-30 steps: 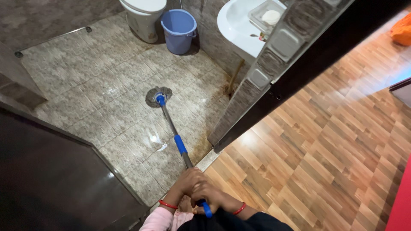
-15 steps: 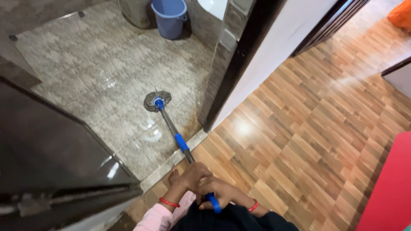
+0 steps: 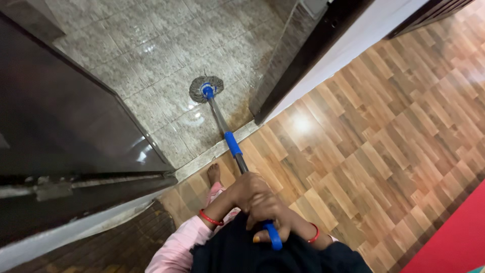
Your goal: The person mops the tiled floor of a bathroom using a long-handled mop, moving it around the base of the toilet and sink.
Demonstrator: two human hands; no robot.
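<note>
- Gripping the mop handle, your left hand has its fingers wrapped round the shaft.
- Your right hand clenches the blue end grip just below it, touching the left.
- The mop head rests on the wet tiled floor, just inside the doorway, beside the dark door.
- Your bare foot stands on the wooden floor.

Our mop, grey round head flat on wet tiles (blue-collared metal handle slanting across the threshold).

i'm at home, at a bathroom doorway: wet grey stone-patterned floor tiles meet glossy brown wood-laminate flooring beside a dark door.
</note>
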